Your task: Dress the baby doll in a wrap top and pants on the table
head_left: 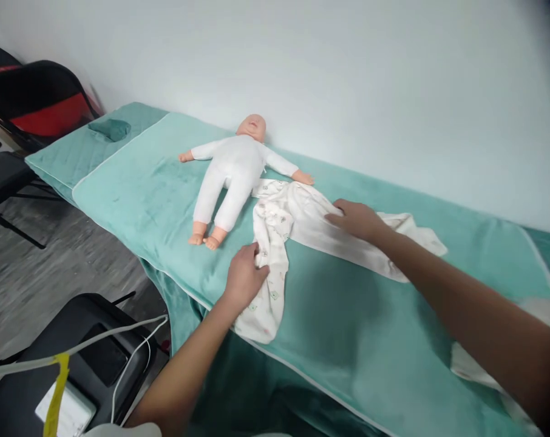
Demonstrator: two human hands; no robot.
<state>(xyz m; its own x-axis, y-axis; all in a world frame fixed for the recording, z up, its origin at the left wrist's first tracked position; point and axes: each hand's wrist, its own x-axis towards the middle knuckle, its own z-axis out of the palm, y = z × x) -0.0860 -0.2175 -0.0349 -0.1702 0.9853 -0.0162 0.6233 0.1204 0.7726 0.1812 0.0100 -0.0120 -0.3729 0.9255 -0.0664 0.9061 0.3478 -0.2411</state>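
Observation:
A white baby garment (314,215) with small printed figures lies spread and creased on the green bed cover. My left hand (246,276) has its fingers closed on the part of it that hangs toward the near edge. On the garment's upper middle, my right hand (354,218) pinches the cloth between thumb and fingers. Beyond my left hand, a baby doll (234,167) in a white suit lies on its back, arms spread and feet toward me. The doll's right-side hand in view lies just above the garment's far end.
The massage bed (152,176) stands against a white wall and has a face hole at its left end. Folding chairs (38,103) stand at the far left. A black chair (84,340) at lower left holds a dark phone, a white box (65,409) and cables. Pale cloth (473,367) lies at right, partly behind my forearm.

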